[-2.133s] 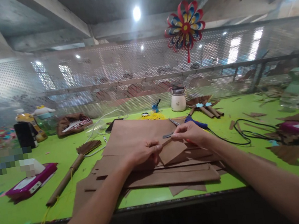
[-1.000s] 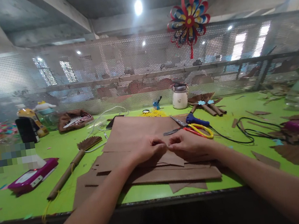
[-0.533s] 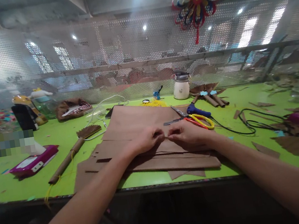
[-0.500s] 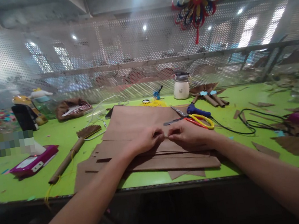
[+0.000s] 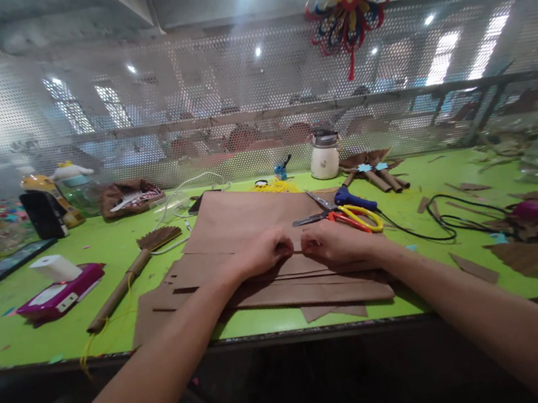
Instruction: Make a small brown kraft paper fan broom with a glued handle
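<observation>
Over a stack of brown paper sheets [image 5: 251, 214], my left hand [image 5: 269, 252] and my right hand [image 5: 330, 243] face each other with fingertips curled in and closed. They pinch brown paper at its edge, and a narrow bit of it shows in the small gap between them. Just beyond my right hand lie scissors [image 5: 360, 218] with yellow and orange handles, their blades pointing left. A blue glue gun [image 5: 354, 199] lies behind the scissors. Some sheets in the stack have slits and cut-outs, and my hands hide part of the stack.
On the left are a rolled brown paper piece with a fringed end [image 5: 120, 291], a purple power strip [image 5: 60, 293] and a phone [image 5: 43, 213]. A white jar [image 5: 325, 154] and paper rolls [image 5: 380, 179] stand behind. A black cord [image 5: 448, 228] and paper scraps [image 5: 525, 257] lie right.
The gap between my hands is slightly wider, and my fingers are curled in a bit more. The camera view has shifted slightly. The things on the table have not moved.
</observation>
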A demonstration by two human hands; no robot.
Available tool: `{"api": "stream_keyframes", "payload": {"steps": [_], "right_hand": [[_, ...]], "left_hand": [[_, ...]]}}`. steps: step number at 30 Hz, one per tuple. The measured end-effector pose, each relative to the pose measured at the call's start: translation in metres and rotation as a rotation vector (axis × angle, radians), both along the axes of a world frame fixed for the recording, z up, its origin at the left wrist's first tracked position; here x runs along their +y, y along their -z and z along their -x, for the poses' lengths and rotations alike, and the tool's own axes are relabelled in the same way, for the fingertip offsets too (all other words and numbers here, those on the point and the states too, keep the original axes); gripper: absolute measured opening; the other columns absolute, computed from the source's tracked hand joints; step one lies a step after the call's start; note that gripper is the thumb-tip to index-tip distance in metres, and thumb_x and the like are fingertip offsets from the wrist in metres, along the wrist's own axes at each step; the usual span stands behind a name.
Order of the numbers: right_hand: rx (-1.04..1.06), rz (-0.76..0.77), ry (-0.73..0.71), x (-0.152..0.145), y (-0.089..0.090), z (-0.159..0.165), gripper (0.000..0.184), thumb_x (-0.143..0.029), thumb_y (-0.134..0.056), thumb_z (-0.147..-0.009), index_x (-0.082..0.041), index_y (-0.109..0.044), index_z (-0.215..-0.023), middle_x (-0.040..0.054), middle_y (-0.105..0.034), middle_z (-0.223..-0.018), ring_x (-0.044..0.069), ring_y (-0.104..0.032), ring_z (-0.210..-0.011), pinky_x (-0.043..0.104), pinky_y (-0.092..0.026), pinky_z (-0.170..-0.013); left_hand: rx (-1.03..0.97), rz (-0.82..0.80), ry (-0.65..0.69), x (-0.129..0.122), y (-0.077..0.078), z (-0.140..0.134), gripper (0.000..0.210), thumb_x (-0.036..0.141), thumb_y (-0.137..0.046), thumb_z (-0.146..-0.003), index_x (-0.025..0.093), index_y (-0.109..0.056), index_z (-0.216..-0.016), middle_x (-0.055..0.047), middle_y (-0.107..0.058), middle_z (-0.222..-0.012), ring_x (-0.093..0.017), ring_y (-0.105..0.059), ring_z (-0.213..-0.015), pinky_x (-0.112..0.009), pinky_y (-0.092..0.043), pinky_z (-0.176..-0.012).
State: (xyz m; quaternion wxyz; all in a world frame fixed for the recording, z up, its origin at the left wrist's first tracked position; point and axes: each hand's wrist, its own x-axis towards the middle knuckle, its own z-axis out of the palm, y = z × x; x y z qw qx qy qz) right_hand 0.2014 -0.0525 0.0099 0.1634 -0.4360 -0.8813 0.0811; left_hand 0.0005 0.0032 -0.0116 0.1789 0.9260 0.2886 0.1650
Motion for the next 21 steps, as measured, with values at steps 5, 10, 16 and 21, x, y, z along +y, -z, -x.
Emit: {"api": "stream_keyframes", "payload": {"steps": [5, 10, 16, 21], "right_hand": [[-0.103, -0.036, -0.023, 0.001, 0.0, -0.003, 0.019, -0.017, -0.045, -0.081, -0.017, -0.06, -0.07, 0.0, -0.058, -0.064, 0.01, -0.044, -0.058, 0.021, -0.027, -0.053], [-0.163, -0.115, -0.026, 0.005, 0.008, -0.008, 0.012, -0.021, -0.049, -0.08, -0.018, -0.058, -0.073, 0.0017, -0.062, -0.072, 0.012, -0.048, -0.062, 0.022, -0.029, -0.056], [-0.246, -0.166, -0.012, 0.004, 0.011, -0.01, 0.012, -0.026, -0.051, -0.08, -0.017, -0.055, -0.072, 0.0035, -0.062, -0.077, 0.013, -0.05, -0.064, 0.023, -0.03, -0.056], [-0.323, -0.225, -0.026, -0.001, 0.007, -0.005, 0.013, -0.025, -0.049, -0.082, -0.017, -0.056, -0.075, 0.0057, -0.062, -0.084, 0.015, -0.052, -0.068, 0.025, -0.033, -0.059]], "left_hand": [[0.082, -0.056, 0.014, -0.005, -0.007, 0.001, 0.016, 0.02, -0.05, -0.082, 0.014, -0.064, -0.08, -0.004, -0.06, -0.08, -0.013, -0.051, -0.072, -0.023, -0.039, -0.066], [0.122, -0.09, -0.007, -0.009, -0.011, 0.003, 0.015, 0.022, -0.049, -0.083, 0.015, -0.062, -0.08, -0.004, -0.06, -0.081, -0.014, -0.052, -0.073, -0.024, -0.039, -0.067], [0.172, -0.122, -0.022, -0.012, -0.012, 0.007, 0.016, 0.025, -0.045, -0.085, 0.016, -0.058, -0.078, -0.003, -0.059, -0.079, -0.013, -0.05, -0.07, -0.023, -0.037, -0.064], [0.217, -0.177, -0.022, -0.016, -0.018, 0.01, 0.017, 0.024, -0.043, -0.084, 0.016, -0.055, -0.076, -0.004, -0.057, -0.079, -0.014, -0.048, -0.068, -0.024, -0.036, -0.063]]}}
